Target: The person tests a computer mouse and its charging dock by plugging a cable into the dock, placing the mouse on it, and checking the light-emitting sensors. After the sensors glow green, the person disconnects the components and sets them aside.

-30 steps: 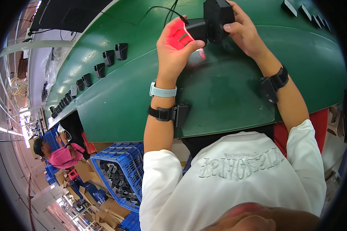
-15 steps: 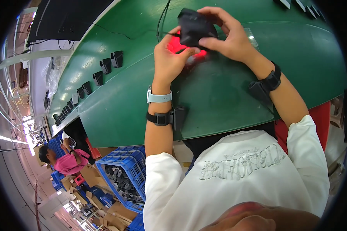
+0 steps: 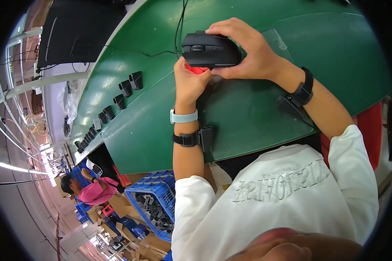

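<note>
Mouse (image 3: 211, 51) is clasped by half-curled right hand (image 3: 253, 54) (grip of left hand (image 3: 190, 83) unclear), could get dropped if bumped loose.

Left hand (image 3: 190, 83) curled; right hand (image 3: 256, 55) arched, thumb (image 3: 227, 72) apart from fingers (image 3: 233, 26); right forearm (image 3: 329, 103) slanting inward.

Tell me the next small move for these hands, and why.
Probably steady the wheel end of the black mouse with the left hand: the right hand grips only the rounded end between fingers and thumb, while the left hand, lit red, sits just by the wheel end, its contact unclear.
</note>
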Available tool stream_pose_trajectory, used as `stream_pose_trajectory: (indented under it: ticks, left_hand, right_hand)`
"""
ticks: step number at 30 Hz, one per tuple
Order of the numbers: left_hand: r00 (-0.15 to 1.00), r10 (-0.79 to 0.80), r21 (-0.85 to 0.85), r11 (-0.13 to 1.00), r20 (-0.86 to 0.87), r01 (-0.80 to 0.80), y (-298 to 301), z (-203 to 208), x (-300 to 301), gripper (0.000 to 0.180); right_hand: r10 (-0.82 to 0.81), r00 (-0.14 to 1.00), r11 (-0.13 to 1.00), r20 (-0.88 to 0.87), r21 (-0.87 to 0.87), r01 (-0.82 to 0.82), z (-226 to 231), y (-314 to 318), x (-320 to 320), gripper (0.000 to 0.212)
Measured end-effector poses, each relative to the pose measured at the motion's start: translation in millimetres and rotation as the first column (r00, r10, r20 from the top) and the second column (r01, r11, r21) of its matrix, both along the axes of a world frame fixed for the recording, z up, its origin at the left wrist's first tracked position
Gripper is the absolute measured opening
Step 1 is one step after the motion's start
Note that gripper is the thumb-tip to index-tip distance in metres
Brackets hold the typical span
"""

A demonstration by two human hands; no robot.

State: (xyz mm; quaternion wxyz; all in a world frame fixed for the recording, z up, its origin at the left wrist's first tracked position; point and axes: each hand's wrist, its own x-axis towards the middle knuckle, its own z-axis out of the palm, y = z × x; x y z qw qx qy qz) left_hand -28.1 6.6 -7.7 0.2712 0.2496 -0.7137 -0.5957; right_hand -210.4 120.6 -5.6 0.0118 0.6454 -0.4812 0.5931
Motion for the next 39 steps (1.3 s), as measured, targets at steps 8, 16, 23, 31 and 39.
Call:
stream_pose_trajectory:
  ticks: [8,16,23,31,39]
  left_hand:
    - [0.991,-0.012,0.018,1.0,-0.135,0.015,4.8,2.4,-13.7,0.039]
    - [0.976,-0.003,0.253,0.966,-0.217,0.059,9.1,-2.4,-12.6,0.057]
    - [0.934,0.187,0.179,0.974,-0.303,-0.137,0.4,15.5,6.6,0.065]
    - [0.91,0.362,-0.104,0.916,-0.201,-0.387,-19.2,14.3,19.7,0.022]
    - [0.894,0.399,-0.102,0.9,-0.201,-0.425,-12.6,11.2,13.1,0.021]
  right_hand:
    - [-0.025,1.0,1.0,0.016,-0.019,0.025,-2.0,-2.1,-6.5,0.069]
    - [-0.042,0.974,0.999,0.222,0.03,0.036,-16.1,-7.8,-7.9,0.071]
    - [0.42,0.907,0.859,0.03,0.311,-0.407,-27.2,-1.7,-12.4,0.059]
    - [0.444,0.87,0.849,-0.216,0.412,-0.331,-17.9,-2.5,-0.1,0.061]
    - [0.459,0.857,0.835,-0.234,0.443,-0.327,-16.7,-2.0,-1.2,0.067]
